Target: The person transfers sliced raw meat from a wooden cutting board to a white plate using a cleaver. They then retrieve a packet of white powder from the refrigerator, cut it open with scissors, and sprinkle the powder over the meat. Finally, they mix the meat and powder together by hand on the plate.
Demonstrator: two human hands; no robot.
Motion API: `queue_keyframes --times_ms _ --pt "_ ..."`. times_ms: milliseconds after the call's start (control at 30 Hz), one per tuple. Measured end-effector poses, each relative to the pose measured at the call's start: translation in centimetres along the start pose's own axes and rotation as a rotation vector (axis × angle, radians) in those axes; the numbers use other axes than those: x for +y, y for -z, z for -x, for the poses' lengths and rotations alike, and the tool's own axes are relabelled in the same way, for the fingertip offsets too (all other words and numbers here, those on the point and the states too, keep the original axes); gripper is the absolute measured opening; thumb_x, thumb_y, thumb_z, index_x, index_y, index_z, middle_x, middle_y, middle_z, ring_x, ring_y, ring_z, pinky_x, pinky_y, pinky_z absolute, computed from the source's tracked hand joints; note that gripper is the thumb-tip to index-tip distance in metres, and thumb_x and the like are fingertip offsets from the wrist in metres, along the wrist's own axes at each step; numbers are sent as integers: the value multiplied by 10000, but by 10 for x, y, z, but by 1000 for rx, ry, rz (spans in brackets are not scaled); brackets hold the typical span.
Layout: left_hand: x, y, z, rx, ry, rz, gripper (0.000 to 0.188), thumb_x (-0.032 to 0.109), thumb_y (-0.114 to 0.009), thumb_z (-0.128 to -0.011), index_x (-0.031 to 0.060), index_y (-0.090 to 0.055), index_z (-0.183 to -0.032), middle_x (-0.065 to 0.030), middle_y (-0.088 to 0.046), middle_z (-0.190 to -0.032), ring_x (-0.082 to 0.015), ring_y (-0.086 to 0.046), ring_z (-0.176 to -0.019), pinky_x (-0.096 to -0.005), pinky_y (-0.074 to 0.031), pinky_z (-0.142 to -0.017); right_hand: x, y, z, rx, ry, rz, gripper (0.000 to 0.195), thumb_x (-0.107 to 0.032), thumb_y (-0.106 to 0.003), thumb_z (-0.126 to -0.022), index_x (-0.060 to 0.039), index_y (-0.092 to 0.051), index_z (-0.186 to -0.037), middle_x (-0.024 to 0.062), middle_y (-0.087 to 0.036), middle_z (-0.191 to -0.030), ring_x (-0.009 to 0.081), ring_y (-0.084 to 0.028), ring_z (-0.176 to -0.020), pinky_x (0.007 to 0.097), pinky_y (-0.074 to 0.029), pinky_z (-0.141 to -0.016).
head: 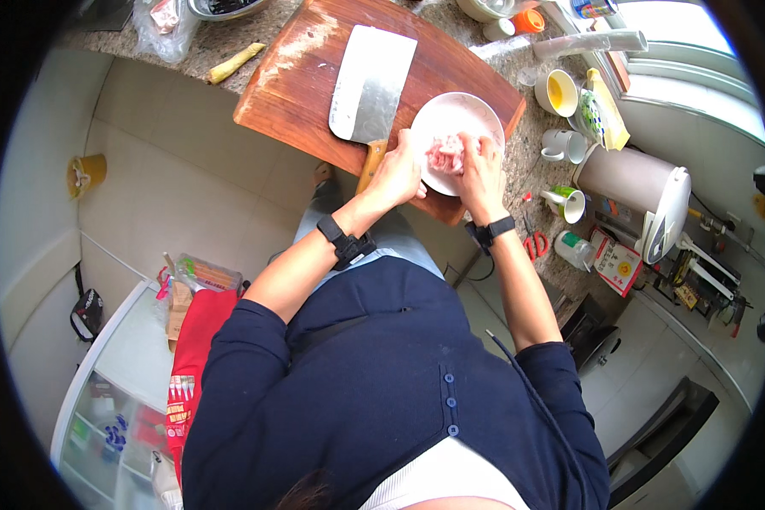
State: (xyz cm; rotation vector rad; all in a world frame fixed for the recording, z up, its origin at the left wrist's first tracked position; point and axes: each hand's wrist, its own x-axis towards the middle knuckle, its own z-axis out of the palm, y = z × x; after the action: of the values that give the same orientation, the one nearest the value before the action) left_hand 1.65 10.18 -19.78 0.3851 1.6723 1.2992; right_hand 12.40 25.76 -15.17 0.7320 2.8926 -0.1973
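A white plate (456,115) rests near the right end of a wooden cutting board (306,70), with pieces of raw meat (445,155) on it. My left hand (396,171) is at the plate's left rim and seems to hold it, though its fingertips are partly hidden. With fingers bent, my right hand (482,172) reaches over the rim onto the meat; whether it grips any piece cannot be made out. Left of the plate lies a cleaver (373,83) flat on the board, its wooden handle beside my left hand.
A piece of ginger root (236,62) and a plastic bag (164,29) lie on the granite counter at the left. To the right stand a bowl with yellow liquid (556,92), a white mug (563,146), a green mug (565,203) and red-handled scissors (536,245).
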Motion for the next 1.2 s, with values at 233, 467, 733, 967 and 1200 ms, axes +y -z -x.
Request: queue_keyframes --times_ms 233,467,733,967,1200 --pt "2 1 -2 -2 29 -18 263 36 -423 -1075 -12 -289 -1296 -240 -687 -857 -270 -759 -646 -391 -664 -565 18 6 -26 -27 61 189 401 -186 -715 -909 -138 -620 -1296 156 -663 -1149 380 -704 -1030 531 -559 -872" --pt "1 -3 -4 -5 36 -13 244 31 -416 -1077 -22 -293 -1281 -239 -681 -874 -268 -757 -646 -393 -666 -562 -11 -22 -21 132 52 -163 607 -59 -771 -754 -55 -576 -1329 266 -568 -1223 449 -584 -1155 521 -497 -1005" --pt "8 0 0 0 57 20 222 23 -417 -1072 -16 -304 -1258 -247 -678 -912 -260 -752 -643 -388 -664 -560 3 19 -9 21 -123 -426 921 -407 -901 -776 -72 -481 -1524 309 -512 -1423 458 -519 -1359 515 -484 -1111" --pt "8 -1 -5 -9 62 -2 218 59 -417 -1092 3 -309 -1273 -229 -691 -884 -265 -762 -654 -384 -662 -562 1 -29 -48 101 -57 -329 422 -109 -716 -854 -45 -604 -1255 256 -650 -1191 478 -665 -1057 539 -543 -919" --pt "1 0 -1 -15 6 13 270 52 -413 -1090 -4 -293 -1325 -233 -697 -854 -261 -763 -651 -386 -661 -558 17 13 -27 257 -56 -437 133 -65 -611 -923 -50 -628 -1054 237 -718 -893 499 -703 -864 546 -567 -728"
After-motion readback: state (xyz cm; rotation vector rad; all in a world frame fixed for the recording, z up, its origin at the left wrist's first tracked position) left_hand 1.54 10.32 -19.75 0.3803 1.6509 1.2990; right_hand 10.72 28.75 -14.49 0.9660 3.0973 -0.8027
